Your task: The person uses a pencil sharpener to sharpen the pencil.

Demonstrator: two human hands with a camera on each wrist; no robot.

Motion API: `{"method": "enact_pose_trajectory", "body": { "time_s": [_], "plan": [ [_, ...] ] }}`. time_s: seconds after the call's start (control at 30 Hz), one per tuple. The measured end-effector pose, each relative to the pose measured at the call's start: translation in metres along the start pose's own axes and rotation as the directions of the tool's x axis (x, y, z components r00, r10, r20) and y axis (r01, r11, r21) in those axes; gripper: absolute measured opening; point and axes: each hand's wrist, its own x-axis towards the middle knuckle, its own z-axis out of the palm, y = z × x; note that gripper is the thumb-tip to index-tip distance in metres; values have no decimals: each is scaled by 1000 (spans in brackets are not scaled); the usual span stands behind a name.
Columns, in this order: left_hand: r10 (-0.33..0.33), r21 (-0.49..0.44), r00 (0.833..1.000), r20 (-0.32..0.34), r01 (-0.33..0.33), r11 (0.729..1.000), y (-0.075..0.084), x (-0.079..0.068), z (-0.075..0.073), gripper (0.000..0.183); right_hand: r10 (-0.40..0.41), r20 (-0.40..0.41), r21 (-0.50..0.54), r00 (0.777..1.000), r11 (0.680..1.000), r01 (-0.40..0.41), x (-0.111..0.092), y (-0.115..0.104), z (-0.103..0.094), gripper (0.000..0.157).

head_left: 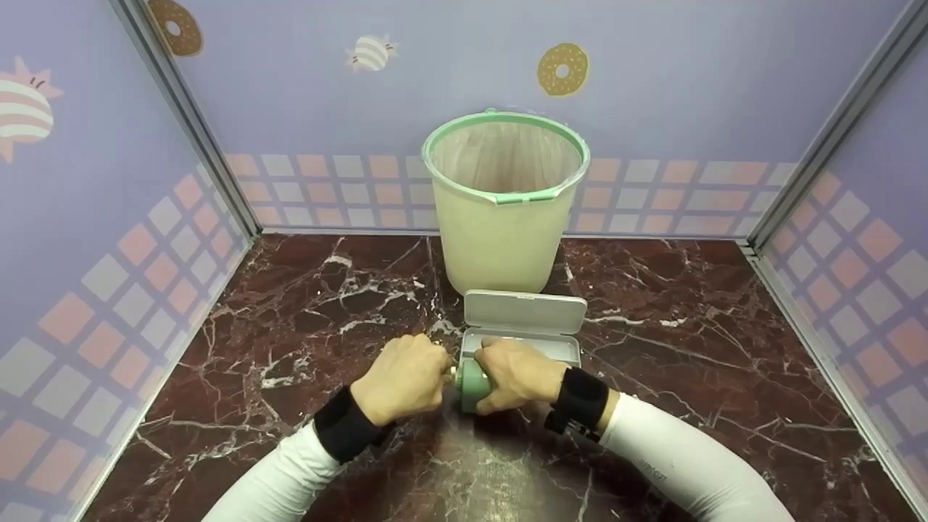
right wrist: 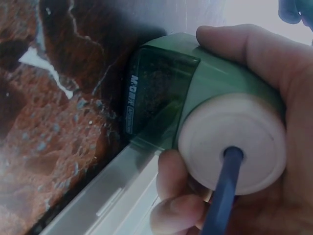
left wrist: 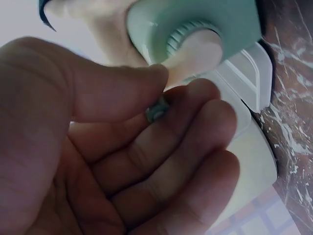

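A green pencil sharpener (head_left: 475, 386) with a dark see-through shavings drawer (right wrist: 156, 93) lies on the marble-patterned surface. My right hand (head_left: 520, 373) grips its body, fingers and thumb around it. From the round pale front of the sharpener sticks a blue pencil (right wrist: 224, 191), its tip hidden inside. On the opposite side, my left hand (head_left: 407, 378) pinches the pale crank (left wrist: 200, 51) between thumb and forefinger. A small green end of the crank handle (left wrist: 157, 110) shows between the fingers. Just behind the sharpener stands a grey-white pencil case (head_left: 525, 312), its lid up.
A pale green waste bin (head_left: 500, 239) with a clear liner stands behind the pencil case, near the back wall (head_left: 304, 94). Patterned walls close in the dark red marble surface (head_left: 696, 377) on the left, right and back.
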Motion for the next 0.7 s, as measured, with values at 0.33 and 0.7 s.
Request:
{"method": "enact_pose_trajectory", "body": {
  "time_s": [0.33,0.7],
  "plan": [
    [31,-18,999,15,-31,999,3,-7,-2,33,-1,-12,-16,1000,1000,1,0,-1,0,46],
    [55,34,995,82,-58,998,14,-18,5,24,12,-9,-6,1000,1000,-12,0,1,2,47]
  ]
}}
